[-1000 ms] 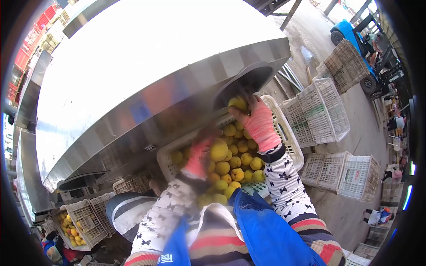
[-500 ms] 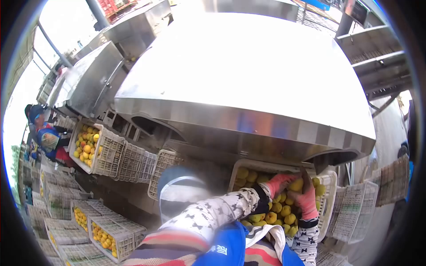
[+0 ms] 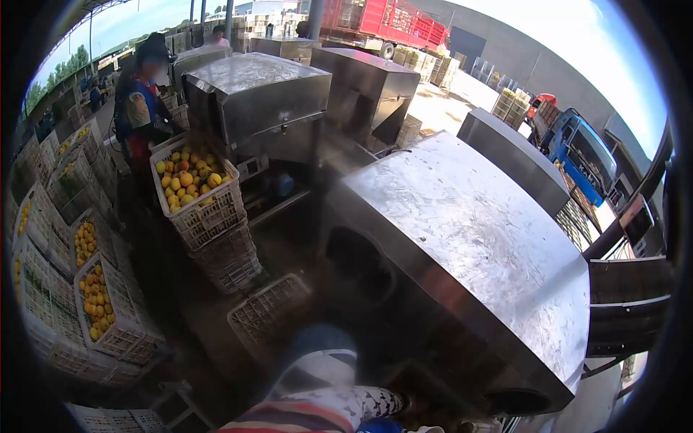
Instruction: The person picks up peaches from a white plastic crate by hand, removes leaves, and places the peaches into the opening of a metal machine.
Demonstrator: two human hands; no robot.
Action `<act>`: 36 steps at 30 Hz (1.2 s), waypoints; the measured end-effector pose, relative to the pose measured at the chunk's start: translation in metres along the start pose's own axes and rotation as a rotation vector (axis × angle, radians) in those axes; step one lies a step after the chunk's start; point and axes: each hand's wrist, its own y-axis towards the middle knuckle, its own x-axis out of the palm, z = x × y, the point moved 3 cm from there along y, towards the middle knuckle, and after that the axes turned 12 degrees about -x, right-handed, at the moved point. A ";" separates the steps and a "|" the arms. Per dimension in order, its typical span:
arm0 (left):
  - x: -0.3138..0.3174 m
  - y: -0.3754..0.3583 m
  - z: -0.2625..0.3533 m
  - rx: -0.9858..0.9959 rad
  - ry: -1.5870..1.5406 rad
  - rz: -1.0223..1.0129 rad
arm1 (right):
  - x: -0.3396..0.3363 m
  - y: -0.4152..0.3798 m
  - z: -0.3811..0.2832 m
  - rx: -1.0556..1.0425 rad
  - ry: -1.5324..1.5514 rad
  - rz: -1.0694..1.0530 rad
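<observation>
My left arm, in a white sleeve with dark bows (image 3: 361, 404), reaches along the bottom edge of the view. Only a dim bit of my left hand (image 3: 410, 403) shows past the cuff, in deep shadow; its fingers and anything in them cannot be made out. It is below the near side of a large metal machine housing (image 3: 476, 224) with a scratched, shiny top. My right hand is out of view. The fruit crate at the bottom is too dark and cut off to read.
A white plastic crate (image 3: 234, 191) of yellow-orange fruit tops a stack at left, beside a person (image 3: 141, 108). An empty-looking crate (image 3: 267, 310) lies on the floor. More fruit crates (image 3: 123, 335) line the left. A blue truck (image 3: 581, 155) stands back right.
My view has swung up and left. Half a second ago both gloved hands were on yellow fruit in a crate; now that crate is mostly out of view and my right hand is gone from sight.
</observation>
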 end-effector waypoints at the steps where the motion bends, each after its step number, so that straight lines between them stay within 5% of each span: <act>1: -0.005 -0.002 -0.002 -0.003 -0.002 -0.002 | 0.022 0.008 -0.011 0.002 0.044 -0.059; 8: -0.029 -0.009 -0.011 -0.003 -0.002 -0.004 | 0.073 0.033 -0.044 -0.059 0.125 -0.212; 23: -0.062 -0.023 -0.026 0.026 -0.038 0.031 | 0.051 0.222 -0.104 -0.352 -0.201 -0.036; 29: -0.064 -0.029 -0.031 0.043 -0.034 0.025 | 0.051 0.124 -0.077 -0.261 -0.078 -0.159; 36: -0.006 -0.028 -0.060 -0.046 0.203 -0.081 | -0.002 -0.099 0.028 0.323 -0.115 -0.261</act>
